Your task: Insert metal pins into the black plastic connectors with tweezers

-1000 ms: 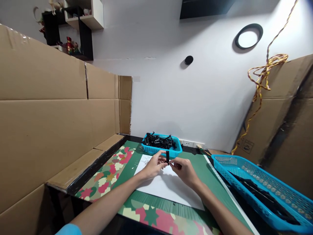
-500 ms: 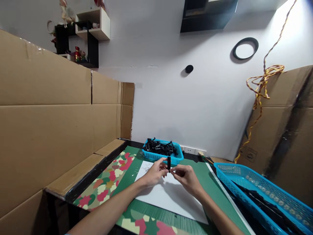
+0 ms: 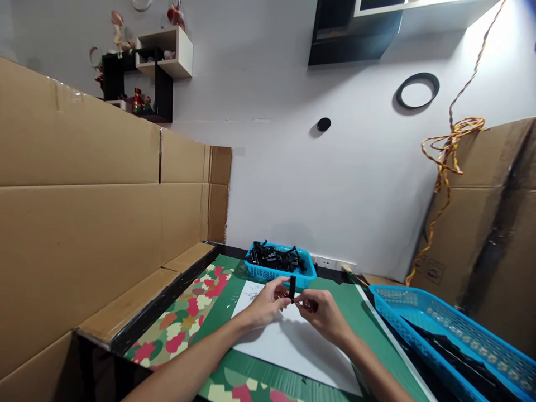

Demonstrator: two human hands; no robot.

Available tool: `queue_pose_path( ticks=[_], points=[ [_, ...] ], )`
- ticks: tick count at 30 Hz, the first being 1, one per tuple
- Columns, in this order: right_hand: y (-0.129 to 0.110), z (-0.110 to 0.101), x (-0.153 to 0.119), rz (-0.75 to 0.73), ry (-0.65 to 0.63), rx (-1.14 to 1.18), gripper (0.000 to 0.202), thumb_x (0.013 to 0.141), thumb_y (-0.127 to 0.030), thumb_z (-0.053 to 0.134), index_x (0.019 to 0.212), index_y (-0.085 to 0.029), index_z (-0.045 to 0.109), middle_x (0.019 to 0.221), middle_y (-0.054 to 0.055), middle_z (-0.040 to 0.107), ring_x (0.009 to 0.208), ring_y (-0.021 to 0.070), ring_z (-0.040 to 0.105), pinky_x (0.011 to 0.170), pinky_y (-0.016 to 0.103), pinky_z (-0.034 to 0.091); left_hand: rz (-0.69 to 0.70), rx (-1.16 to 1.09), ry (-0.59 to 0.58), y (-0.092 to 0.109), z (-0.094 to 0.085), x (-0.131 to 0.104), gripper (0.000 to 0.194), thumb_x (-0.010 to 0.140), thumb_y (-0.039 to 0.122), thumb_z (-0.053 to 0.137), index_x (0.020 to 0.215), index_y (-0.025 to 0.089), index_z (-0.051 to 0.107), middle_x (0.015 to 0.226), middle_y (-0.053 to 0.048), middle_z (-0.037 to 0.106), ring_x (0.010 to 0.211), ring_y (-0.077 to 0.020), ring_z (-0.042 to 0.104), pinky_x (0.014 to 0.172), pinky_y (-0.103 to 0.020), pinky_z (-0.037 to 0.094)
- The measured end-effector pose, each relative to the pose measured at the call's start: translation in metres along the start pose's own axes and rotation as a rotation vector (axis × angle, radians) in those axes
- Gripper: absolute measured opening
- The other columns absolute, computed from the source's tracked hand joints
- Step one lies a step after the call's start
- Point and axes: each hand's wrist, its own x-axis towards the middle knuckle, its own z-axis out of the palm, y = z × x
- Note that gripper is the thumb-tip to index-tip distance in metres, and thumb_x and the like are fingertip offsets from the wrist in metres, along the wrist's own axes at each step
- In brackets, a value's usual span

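Observation:
Over a white sheet of paper (image 3: 301,354), my left hand (image 3: 268,304) grips a small black bar-shaped plastic part (image 3: 292,287) that stands upright between the fingers. My right hand (image 3: 321,314) is closed in a pinch at the lower end of that part. Whatever its fingertips hold is too small to make out. A scatter of tiny dark pieces (image 3: 252,291) lies on the sheet's far left corner, partly behind my left hand.
Behind my hands stands a blue basket (image 3: 310,274) heaped with black plastic parts (image 3: 274,258). A longer blue basket (image 3: 412,295) at the right holds long black pieces (image 3: 456,354). Cardboard walls (image 3: 104,234) border the green table covering (image 3: 347,298) on the left; a twisted cord (image 3: 444,151) hangs right.
The whole view has shifted slightly, so everything sits a little lower. Both hands stay together at the black part, with only small finger movement.

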Motion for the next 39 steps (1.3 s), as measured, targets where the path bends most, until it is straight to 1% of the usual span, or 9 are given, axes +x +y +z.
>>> queue_pose_path(
  ticks=[7, 13, 16, 18, 22, 27, 31, 34, 39],
  points=[
    [0.000, 0.000, 0.000, 0.016, -0.011, 0.049, 0.020, 0.086, -0.027, 0.068, 0.075, -0.015, 0.081, 0.057, 0.000, 0.058, 0.054, 0.0124, 0.044, 0.054, 0.025, 0.033, -0.031, 0.006, 0.005, 0.000, 0.001, 0.001, 0.066, 0.090, 0.038, 0.082, 0.148, 0.018, 0.060, 0.102, -0.009, 0.067, 0.085, -0.0180, 0.060, 0.079, -0.033, 0.047],
    [0.000, -0.001, -0.002, 0.016, -0.099, 0.050, 0.016, 0.084, -0.019, 0.067, 0.075, -0.016, 0.081, 0.060, -0.001, 0.054, 0.058, 0.0119, 0.041, 0.057, 0.025, 0.031, -0.050, 0.010, -0.103, 0.003, 0.001, -0.001, 0.062, 0.090, 0.048, 0.081, 0.141, 0.015, 0.069, 0.096, -0.009, 0.068, 0.077, -0.0157, 0.054, 0.074, -0.031, 0.042],
    [-0.004, -0.005, -0.001, 0.007, -0.135, 0.022, 0.021, 0.092, -0.022, 0.064, 0.084, -0.018, 0.084, 0.060, -0.003, 0.051, 0.058, 0.0118, 0.036, 0.057, 0.026, 0.028, -0.053, 0.003, -0.125, 0.002, -0.003, 0.000, 0.066, 0.092, 0.058, 0.079, 0.141, 0.015, 0.072, 0.093, -0.007, 0.065, 0.075, -0.0140, 0.050, 0.072, -0.029, 0.039],
    [-0.005, -0.009, -0.001, 0.003, -0.129, -0.012, 0.024, 0.097, -0.026, 0.063, 0.099, -0.021, 0.086, 0.060, -0.004, 0.051, 0.057, 0.0122, 0.035, 0.057, 0.027, 0.029, -0.050, -0.008, -0.113, 0.001, -0.005, 0.003, 0.070, 0.093, 0.065, 0.075, 0.141, 0.014, 0.073, 0.086, -0.005, 0.061, 0.073, -0.0133, 0.047, 0.071, -0.029, 0.037],
    [0.000, -0.008, 0.001, -0.013, -0.063, -0.096, 0.030, 0.098, -0.033, 0.068, 0.121, -0.024, 0.084, 0.065, -0.002, 0.060, 0.058, 0.0135, 0.042, 0.058, 0.027, 0.035, -0.092, -0.151, -0.050, 0.001, -0.004, 0.005, 0.075, 0.090, 0.070, 0.076, 0.141, 0.013, 0.075, 0.081, -0.003, 0.055, 0.069, -0.0117, 0.044, 0.067, -0.027, 0.032],
    [0.009, 0.001, 0.001, -0.081, 0.019, -0.136, 0.025, 0.103, -0.034, 0.062, 0.105, -0.024, 0.085, 0.079, 0.004, 0.073, 0.063, 0.0162, 0.057, 0.062, 0.027, 0.042, -0.154, -0.277, -0.121, 0.008, 0.001, 0.003, 0.065, 0.090, 0.066, 0.078, 0.125, 0.011, 0.081, 0.087, -0.006, 0.059, 0.070, -0.0104, 0.045, 0.066, -0.026, 0.033],
    [0.011, 0.001, 0.000, -0.083, 0.021, -0.149, 0.029, 0.106, -0.036, 0.059, 0.097, -0.023, 0.083, 0.079, 0.004, 0.072, 0.064, 0.0166, 0.058, 0.062, 0.028, 0.041, -0.126, -0.101, -0.011, 0.007, 0.000, 0.003, 0.066, 0.092, 0.067, 0.074, 0.129, 0.012, 0.078, 0.101, -0.012, 0.070, 0.081, -0.0171, 0.059, 0.074, -0.030, 0.045],
    [0.013, 0.000, -0.001, -0.058, 0.015, -0.144, 0.028, 0.105, -0.036, 0.060, 0.093, -0.022, 0.082, 0.078, 0.004, 0.071, 0.064, 0.0166, 0.057, 0.062, 0.028, 0.039, -0.015, 0.179, 0.056, 0.010, -0.001, -0.001, 0.052, 0.093, 0.054, 0.077, 0.129, 0.017, 0.077, 0.116, -0.013, 0.075, 0.098, -0.0233, 0.066, 0.086, -0.035, 0.050],
    [0.015, 0.003, 0.001, -0.021, 0.000, -0.099, 0.027, 0.102, -0.035, 0.063, 0.089, -0.020, 0.082, 0.074, 0.004, 0.071, 0.062, 0.0168, 0.055, 0.061, 0.029, 0.038, 0.056, 0.478, 0.123, 0.019, 0.003, -0.009, 0.034, 0.093, 0.043, 0.078, 0.116, 0.019, 0.083, 0.106, -0.011, 0.081, 0.096, -0.0262, 0.071, 0.090, -0.038, 0.052]
  ],
)
